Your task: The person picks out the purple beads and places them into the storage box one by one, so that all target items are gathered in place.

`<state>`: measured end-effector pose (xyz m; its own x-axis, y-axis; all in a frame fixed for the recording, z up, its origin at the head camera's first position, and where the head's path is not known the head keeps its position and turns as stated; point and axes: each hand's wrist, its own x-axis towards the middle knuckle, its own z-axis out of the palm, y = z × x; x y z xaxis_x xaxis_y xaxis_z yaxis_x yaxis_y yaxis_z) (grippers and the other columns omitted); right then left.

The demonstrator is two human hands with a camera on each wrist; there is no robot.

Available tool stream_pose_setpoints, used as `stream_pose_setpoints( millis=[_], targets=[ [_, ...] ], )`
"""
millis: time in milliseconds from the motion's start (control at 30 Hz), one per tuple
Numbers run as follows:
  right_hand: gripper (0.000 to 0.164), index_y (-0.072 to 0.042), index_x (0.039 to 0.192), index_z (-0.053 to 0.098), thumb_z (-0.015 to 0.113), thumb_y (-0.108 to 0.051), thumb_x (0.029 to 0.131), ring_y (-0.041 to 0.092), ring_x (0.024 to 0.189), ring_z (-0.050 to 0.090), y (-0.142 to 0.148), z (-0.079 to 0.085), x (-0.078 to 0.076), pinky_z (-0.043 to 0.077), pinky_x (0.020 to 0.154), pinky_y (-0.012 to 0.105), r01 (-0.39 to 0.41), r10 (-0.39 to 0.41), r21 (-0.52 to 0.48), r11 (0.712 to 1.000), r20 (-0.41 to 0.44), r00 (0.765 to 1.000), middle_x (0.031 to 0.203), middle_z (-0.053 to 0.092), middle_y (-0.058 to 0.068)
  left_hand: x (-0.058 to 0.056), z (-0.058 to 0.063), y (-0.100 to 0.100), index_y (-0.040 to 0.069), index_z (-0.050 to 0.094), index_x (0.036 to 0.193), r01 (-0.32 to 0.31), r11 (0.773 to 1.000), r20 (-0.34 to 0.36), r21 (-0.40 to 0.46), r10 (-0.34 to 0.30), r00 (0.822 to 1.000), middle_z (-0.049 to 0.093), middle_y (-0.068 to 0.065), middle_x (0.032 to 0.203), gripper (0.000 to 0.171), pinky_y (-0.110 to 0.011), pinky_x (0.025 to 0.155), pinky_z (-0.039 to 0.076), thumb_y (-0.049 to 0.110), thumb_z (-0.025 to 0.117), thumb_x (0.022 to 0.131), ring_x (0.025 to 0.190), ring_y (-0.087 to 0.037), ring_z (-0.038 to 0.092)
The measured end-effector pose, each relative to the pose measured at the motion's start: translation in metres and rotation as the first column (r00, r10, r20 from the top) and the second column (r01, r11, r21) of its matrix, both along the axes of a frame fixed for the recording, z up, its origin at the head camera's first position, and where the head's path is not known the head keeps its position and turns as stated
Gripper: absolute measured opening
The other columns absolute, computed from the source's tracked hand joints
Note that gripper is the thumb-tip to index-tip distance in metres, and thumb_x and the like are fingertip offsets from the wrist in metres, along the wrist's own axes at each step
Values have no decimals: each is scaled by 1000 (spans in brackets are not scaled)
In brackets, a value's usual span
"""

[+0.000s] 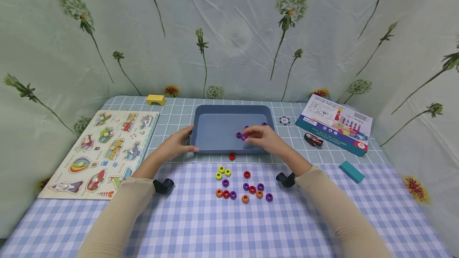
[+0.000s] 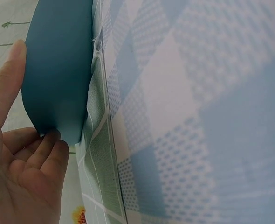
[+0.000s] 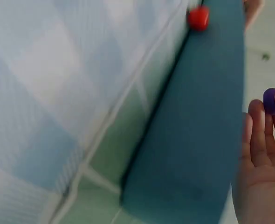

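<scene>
My left hand [image 1: 173,144] is at the near left corner of a blue-grey tray [image 1: 211,151]. In the left wrist view its thumb lies along the tray's rim and its curled fingers [image 2: 46,151] touch the corner. Over the tray's right part, my right hand [image 1: 264,137] pinches a purple bead [image 1: 244,137] between thumb and fingertips; the right wrist view shows this bead [image 3: 270,101] too. Other purple beads [image 1: 238,135] lie inside the tray, partly hidden by the hand. One red bead [image 1: 232,157] sits against the tray's front wall.
Several yellow, red, purple and orange beads [image 1: 226,183] lie on the checked cloth before the tray. Left is a picture puzzle board [image 1: 104,150], with a yellow block [image 1: 155,99] behind. Right are a boxed bead set [image 1: 335,124], a small figure [image 1: 313,139] and a teal block [image 1: 351,171].
</scene>
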<state>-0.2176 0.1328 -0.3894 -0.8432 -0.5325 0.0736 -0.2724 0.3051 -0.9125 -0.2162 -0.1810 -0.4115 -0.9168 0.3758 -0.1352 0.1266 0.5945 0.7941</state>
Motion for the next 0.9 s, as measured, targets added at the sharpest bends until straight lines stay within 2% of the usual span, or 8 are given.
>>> stream_pose_setpoints(
  millis=[167,433,667,800,900],
  targets=[
    [25,1,101,57,57,-9,78,16,81,53,1,-7,-24,46,72,26,109,-109,74,991,-15,994,95,57,8,0,1,-1,12,11,134,6,1000,3,5,-6,1000,10,-8,137,95,-35,96,23,41,65,62,121,-25,18],
    [21,-4,98,60,58,-9,77,15,81,53,-3,-21,-37,44,73,28,155,-152,187,970,-33,988,92,58,6,0,4,0,10,11,134,21,999,-5,30,-20,1000,10,-9,136,95,-35,96,23,41,65,62,121,-25,17],
    [22,-4,97,60,59,-10,77,15,80,52,-8,-22,-37,44,68,27,159,-153,241,957,-44,987,89,58,6,1,3,0,9,11,134,20,1000,-7,12,-20,1000,10,-9,136,94,-36,96,23,40,65,63,121,-25,17],
    [25,-5,99,57,59,-14,76,15,81,52,-6,-17,-32,44,69,28,180,-176,215,960,-40,984,91,57,5,2,4,1,9,11,134,15,1000,-3,15,-15,1000,10,-9,136,91,-36,96,23,35,66,65,121,-25,17],
    [27,-5,102,55,59,-16,77,14,85,51,-3,-8,-23,44,74,29,179,-173,159,971,-54,984,97,56,5,2,4,1,9,11,134,14,1000,-2,15,-14,1000,10,-10,136,91,-37,96,23,34,66,66,121,-27,18]
  ],
)
